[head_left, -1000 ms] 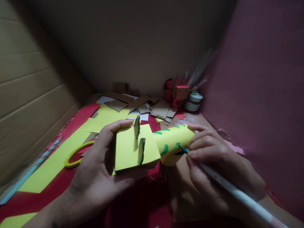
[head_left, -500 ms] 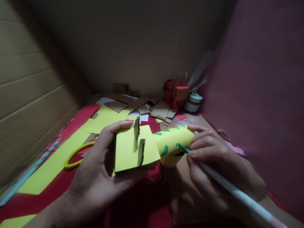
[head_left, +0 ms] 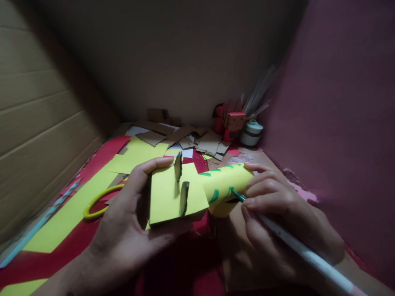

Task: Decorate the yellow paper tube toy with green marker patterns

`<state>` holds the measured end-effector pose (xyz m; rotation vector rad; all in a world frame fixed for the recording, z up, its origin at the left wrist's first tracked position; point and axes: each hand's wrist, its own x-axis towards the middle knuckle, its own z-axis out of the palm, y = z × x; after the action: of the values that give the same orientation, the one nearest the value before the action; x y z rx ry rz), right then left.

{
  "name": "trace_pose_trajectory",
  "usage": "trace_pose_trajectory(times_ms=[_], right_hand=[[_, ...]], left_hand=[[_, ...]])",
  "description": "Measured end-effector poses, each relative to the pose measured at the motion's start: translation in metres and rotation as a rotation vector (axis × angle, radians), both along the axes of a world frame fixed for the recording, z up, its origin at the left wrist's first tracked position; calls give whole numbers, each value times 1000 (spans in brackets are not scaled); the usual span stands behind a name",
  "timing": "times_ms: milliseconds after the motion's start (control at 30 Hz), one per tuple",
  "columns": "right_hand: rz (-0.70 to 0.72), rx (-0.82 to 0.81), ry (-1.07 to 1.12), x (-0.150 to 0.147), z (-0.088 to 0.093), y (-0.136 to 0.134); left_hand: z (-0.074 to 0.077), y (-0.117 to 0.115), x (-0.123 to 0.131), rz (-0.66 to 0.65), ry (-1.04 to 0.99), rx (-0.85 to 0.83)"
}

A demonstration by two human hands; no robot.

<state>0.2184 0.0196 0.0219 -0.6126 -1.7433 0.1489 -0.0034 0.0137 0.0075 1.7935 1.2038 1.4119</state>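
Note:
My left hand (head_left: 129, 230) grips a yellow paper-covered block (head_left: 173, 193) with two small green-edged tabs standing up from its top. A curled yellow paper tube (head_left: 226, 185) with green stripes sticks out from the block's right side. My right hand (head_left: 277, 218) is closed on a white pen (head_left: 305, 255), and the pen's green tip touches the tube's right edge. The index finger of that hand rests on top of the tube.
Yellow-handled scissors (head_left: 98, 199) lie left of my left hand on red and yellow paper sheets (head_left: 70, 213). Cardboard scraps (head_left: 191, 139) are piled at the back. A small cardboard figure (head_left: 233, 123) and a white pot (head_left: 251, 131) stand in the back right corner.

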Motion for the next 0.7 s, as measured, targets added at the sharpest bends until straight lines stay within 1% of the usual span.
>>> trace_pose_trajectory(times_ms=[200,267,367,467,533,633,700], right_hand=[[13,25,-67,1,2,1],[-9,31,-35,-2,2,0],[-41,1,61,-8,0,-2],[-29,-19,81,-5,0,-2],[4,0,1,4,1,0],[103,51,-309,19,6,6],[90,57,-349,25,7,9]], left_hand=[[-1,-1,-1,-31,27,0],[0,-1,0,-33,24,0],[2,-2,3,13,-21,-30],[2,-2,3,11,-9,-30],[1,-1,1,-20,17,-9],[1,-1,-1,-9,38,6],[2,-2,0,23,42,-3]])
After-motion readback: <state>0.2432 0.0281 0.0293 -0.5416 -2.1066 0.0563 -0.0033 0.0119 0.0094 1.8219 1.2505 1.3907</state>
